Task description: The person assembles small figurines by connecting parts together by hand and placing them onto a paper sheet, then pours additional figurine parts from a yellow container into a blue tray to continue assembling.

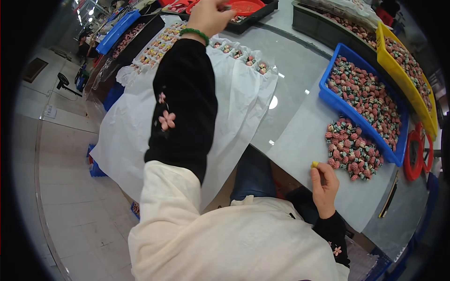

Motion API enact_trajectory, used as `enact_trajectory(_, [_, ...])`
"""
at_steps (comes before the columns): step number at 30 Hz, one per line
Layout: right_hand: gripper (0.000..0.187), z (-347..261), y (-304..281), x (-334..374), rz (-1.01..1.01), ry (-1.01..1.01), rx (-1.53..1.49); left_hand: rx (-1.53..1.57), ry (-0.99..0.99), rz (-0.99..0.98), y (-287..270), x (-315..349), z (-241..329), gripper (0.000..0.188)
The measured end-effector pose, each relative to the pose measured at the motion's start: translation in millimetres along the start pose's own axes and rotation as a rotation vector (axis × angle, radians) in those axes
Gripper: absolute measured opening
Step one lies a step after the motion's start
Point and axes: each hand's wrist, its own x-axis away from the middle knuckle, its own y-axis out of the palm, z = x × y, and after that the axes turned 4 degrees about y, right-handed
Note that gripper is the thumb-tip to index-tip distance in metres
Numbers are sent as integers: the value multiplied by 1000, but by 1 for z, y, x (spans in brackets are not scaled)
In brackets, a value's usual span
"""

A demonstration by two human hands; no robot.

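My left hand (210, 18), with a green beaded bracelet (195, 33) at the wrist, reaches to the far side of the table. Its fingers are closed on a small greenish piece (228, 7) beside a red round dish (246, 6). Near the front edge on the right, my right hand (325, 188) is closed, thumb against forefinger. A small yellow bit (314, 164) shows at the fingertip; whether it covers the finger or is held, I cannot tell. Beyond this hand lies a heap of small pink and teal figurines (352, 149).
A blue bin (323, 89) of figurines stands behind the heap, with a yellow bin (382, 35) beyond. Red-handled scissors (414, 152) and a cutter knife (388, 201) lie at right. White trays of figurines (161, 44) sit on white sheeting (126, 126) at left.
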Motion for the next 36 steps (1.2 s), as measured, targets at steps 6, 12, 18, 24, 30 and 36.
enact_trajectory(6, [11,-1,4,-5,45,-8,26,-670,-174,-226,-19,15,-198,35])
enact_trajectory(12, [10,-3,2,-8,57,-9,83,-548,-232,-206,6,38,-216,41])
enact_trajectory(18, [11,-3,6,-7,73,-2,107,-513,-81,-206,22,47,-245,40])
enact_trajectory(24, [12,3,5,-6,107,-7,137,-584,-169,-236,51,57,-249,56])
enact_trajectory(30, [11,3,5,-9,110,-30,102,-714,-246,-328,57,56,-236,63])
enact_trajectory(36, [12,-4,3,-9,115,-15,75,-761,-278,-314,87,49,-225,66])
